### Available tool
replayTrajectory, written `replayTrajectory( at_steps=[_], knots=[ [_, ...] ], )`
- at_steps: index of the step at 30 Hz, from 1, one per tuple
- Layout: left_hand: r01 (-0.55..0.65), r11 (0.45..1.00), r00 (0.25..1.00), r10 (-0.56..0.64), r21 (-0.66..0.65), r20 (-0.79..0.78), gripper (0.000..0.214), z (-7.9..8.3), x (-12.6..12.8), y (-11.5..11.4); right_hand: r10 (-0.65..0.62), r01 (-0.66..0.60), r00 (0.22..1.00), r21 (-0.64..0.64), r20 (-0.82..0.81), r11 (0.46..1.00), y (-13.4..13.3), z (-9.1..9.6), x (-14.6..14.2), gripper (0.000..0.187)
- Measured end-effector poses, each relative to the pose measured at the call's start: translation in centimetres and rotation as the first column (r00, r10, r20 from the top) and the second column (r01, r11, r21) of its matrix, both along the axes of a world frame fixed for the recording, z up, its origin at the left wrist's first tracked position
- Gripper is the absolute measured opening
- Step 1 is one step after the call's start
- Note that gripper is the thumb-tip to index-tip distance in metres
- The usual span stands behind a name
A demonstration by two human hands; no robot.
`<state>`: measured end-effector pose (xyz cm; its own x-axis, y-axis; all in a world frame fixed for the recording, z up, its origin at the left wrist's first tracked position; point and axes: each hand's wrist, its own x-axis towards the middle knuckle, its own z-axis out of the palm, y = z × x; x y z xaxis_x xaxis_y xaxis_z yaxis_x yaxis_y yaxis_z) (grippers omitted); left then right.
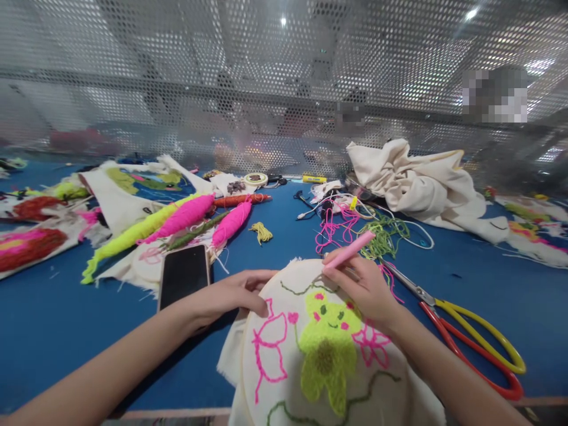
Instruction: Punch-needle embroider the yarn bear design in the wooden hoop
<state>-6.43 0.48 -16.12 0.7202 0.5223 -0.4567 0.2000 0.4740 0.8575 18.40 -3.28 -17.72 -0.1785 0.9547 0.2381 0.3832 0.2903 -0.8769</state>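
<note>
An embroidery hoop point(244, 378) with white cloth point(328, 275) stretched in it tilts up at the table's front edge. On the cloth are a fuzzy yellow-green star-shaped figure point(331, 343), pink outlined flowers and dark green wavy lines. My left hand point(242, 296) grips the hoop's left rim, thumb on the front and fingers behind. In my right hand point(361, 284) is a pink pen-shaped punch needle point(350, 249), held near the cloth's upper edge. Its tip is hidden by my fingers.
Scissors point(426, 296) with red and yellow handles lie right of the hoop. A phone point(184, 275) and yarn bundles point(189, 222) lie left. Loose pink and green yarn point(384, 234) and crumpled white cloth point(412, 177) are behind. A perforated metal screen point(266, 89) backs the blue table point(284, 225).
</note>
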Motion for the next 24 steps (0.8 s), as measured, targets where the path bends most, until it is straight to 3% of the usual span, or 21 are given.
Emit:
replayTrajectory(
  at_steps=[13, 24],
  knots=[
    [-0.004, 0.999, 1.0, 0.005, 0.041, -0.004, 0.066, 0.2, -0.14, -0.23, 0.019, -0.035, 0.993, 0.139, 0.118, 0.99, -0.49, 0.58, 0.19, 0.011],
    [-0.002, 0.999, 1.0, 0.002, 0.052, 0.0, 0.065, 0.0, -0.21, -0.25, 0.033, -0.046, 0.993, 0.123, 0.111, 0.991, -0.56, 0.26, 0.2, 0.009]
  ],
)
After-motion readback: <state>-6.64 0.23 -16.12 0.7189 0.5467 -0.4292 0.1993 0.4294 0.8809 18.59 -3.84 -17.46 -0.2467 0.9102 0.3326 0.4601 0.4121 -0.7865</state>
